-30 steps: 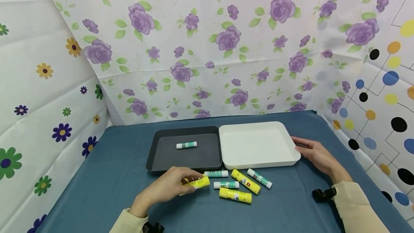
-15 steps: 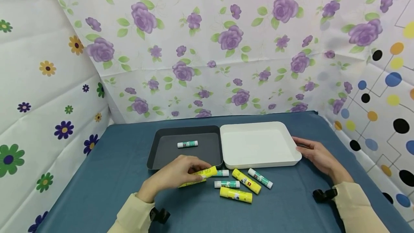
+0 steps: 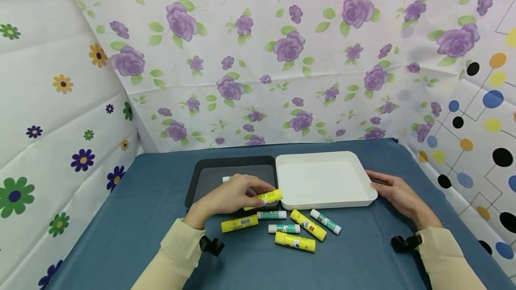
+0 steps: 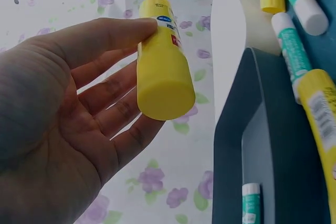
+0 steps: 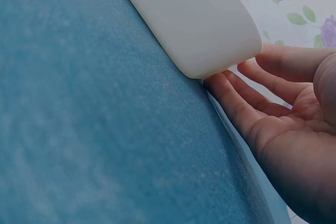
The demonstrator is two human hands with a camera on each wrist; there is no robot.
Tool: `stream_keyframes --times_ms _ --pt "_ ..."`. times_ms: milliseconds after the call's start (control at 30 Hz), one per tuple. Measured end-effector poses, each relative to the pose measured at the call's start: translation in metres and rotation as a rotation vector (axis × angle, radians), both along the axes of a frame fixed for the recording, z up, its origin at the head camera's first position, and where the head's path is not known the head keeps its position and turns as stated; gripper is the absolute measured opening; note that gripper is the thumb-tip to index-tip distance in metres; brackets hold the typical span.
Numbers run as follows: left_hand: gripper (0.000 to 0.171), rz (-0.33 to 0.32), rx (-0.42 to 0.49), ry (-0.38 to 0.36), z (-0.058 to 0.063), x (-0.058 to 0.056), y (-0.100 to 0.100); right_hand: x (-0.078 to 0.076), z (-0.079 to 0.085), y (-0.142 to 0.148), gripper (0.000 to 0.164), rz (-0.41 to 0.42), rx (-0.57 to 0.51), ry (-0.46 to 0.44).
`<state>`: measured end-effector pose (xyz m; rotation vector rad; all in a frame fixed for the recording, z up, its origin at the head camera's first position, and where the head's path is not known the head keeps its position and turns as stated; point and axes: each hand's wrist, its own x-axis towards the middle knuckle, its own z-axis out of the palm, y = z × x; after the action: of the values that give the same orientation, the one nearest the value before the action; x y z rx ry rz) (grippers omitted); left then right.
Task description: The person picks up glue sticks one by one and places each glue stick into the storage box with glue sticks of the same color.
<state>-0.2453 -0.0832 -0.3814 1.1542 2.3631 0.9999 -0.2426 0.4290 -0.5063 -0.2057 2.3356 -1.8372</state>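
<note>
The left hand (image 3: 238, 194) pinches a yellow tube (image 4: 165, 74) between thumb and fingers; its label carries a blue oval emblem and a red patch, with lettering too small to read. On the blue-covered counter (image 3: 161, 200), a second yellow tube (image 3: 239, 223) shows a black-and-white barcode, while the print on the third yellow tube (image 3: 308, 225) and the fourth yellow tube (image 3: 295, 242) cannot be made out. Lying among these are three green-and-white tubes (image 3: 284, 228), their writing also illegible. Behind this loose group, two shallow trays stand side by side: a dark gray tray (image 3: 209, 178) on the left and a white tray (image 3: 322, 178) on the right. One more green-and-white tube (image 4: 251, 205) lies in the dark gray tray, mostly hidden behind the left hand in the head view. Purple-rose cloth (image 3: 230, 88) hangs behind the counter, flanked by daisy-patterned cloth (image 3: 48, 155) and dotted cloth (image 3: 479, 147). The pinched tube is in the air, seen in the head view over the dark gray tray's near right corner, beside the white tray. The right hand (image 3: 397, 195), well apart from the left, holds the white tray's right edge, thumb at the rim and fingertips by the base.
</note>
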Motion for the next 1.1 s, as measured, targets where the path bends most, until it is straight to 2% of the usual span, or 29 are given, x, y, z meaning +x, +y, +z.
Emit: stream_keyframes --times_ms 500,800,1100 --pt "0.039 0.001 -0.019 0.073 0.014 -0.026 0.026 0.000 0.003 0.001 0.069 0.002 0.007 0.003" --pt "0.039 -0.006 -0.028 0.090 0.018 -0.038 0.040 0.000 0.003 0.001 0.068 -0.001 0.001 0.008" --pt "0.039 -0.045 -0.059 0.111 0.022 -0.049 0.055 0.002 0.001 0.000 0.069 0.002 0.004 0.012"
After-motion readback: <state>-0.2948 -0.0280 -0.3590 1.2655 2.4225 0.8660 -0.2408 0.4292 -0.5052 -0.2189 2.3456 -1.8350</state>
